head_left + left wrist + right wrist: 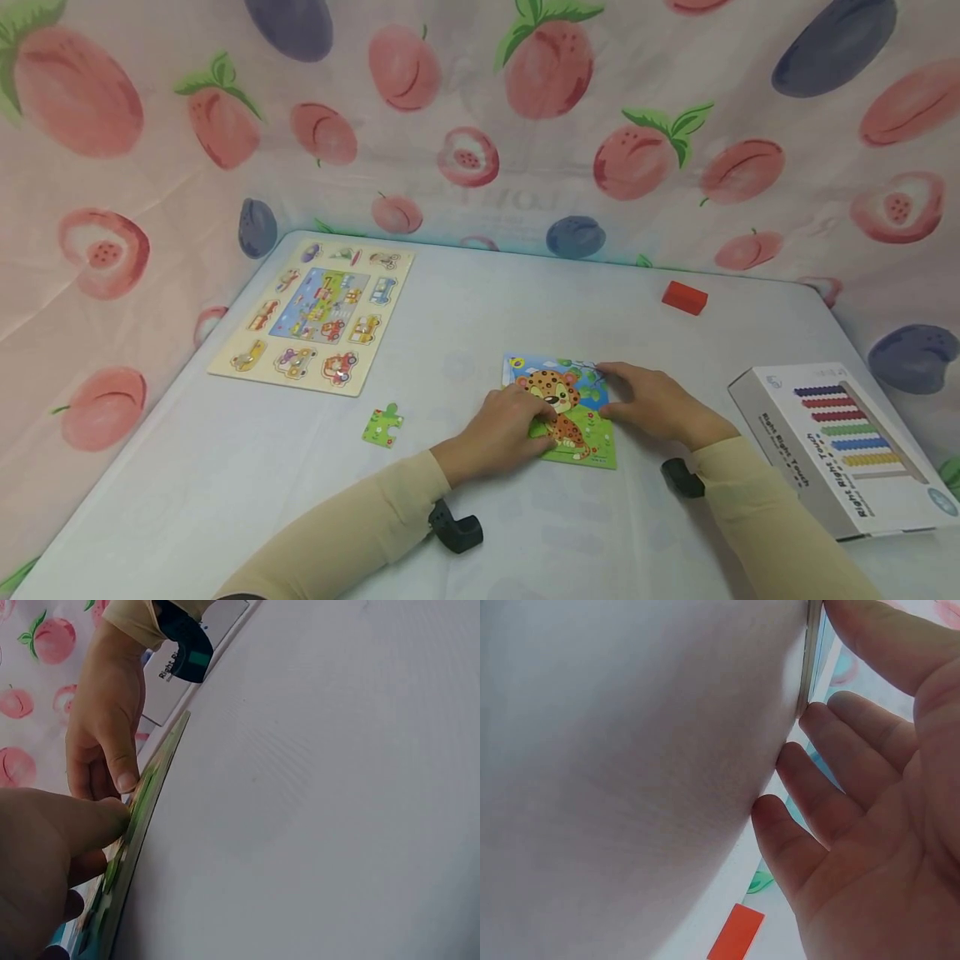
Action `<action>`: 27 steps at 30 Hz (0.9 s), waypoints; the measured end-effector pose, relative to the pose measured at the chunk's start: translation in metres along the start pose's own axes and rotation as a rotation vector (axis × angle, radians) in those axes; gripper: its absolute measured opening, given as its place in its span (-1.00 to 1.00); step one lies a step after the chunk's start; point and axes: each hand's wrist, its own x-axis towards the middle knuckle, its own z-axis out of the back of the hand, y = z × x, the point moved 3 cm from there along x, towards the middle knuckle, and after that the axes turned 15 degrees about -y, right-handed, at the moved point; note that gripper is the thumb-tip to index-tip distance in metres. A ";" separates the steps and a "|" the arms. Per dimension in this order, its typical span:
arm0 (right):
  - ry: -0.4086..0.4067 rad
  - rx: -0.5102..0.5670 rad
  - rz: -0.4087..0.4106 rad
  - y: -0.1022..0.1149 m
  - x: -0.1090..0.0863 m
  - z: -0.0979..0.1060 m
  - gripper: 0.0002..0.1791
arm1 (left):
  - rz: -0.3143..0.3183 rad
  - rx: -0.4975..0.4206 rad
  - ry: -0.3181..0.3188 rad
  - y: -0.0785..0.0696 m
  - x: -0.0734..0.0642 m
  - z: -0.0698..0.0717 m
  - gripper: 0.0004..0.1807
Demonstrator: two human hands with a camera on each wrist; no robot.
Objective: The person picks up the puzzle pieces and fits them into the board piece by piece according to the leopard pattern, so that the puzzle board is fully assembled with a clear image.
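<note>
A jigsaw puzzle (592, 433) with a spotted leopard cub on grass under a blue sky lies flat on the table. My left hand (501, 429) is over its left side, fingers curled. In the left wrist view the thumb and fingertips hold a green puzzle piece (112, 871) that sits slightly raised over the board; my palm hides the lower left corner. At the board's right edge rests my right hand (656, 402), thumb and fingers extended. The right wrist view shows its fingertips (815, 716) right along that edge. One loose green puzzle piece (384, 426) lies left of my left hand.
A wooden vehicle peg puzzle (258, 371) lies at the back left. Toward the back right is a red block (685, 297). A white box (813, 492) with rows of coloured beads pictured stands right of my right forearm. Fruit-patterned cloth (315, 192) surrounds the table.
</note>
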 end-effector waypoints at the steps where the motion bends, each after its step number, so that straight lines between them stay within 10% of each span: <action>1: 0.003 0.002 -0.001 0.000 0.000 0.000 -0.24 | 0.003 0.001 -0.004 0.000 0.000 0.000 -0.71; 27: -0.004 -0.018 0.017 0.004 -0.001 0.000 -0.13 | 0.023 0.098 -0.008 -0.005 -0.002 -0.001 -0.69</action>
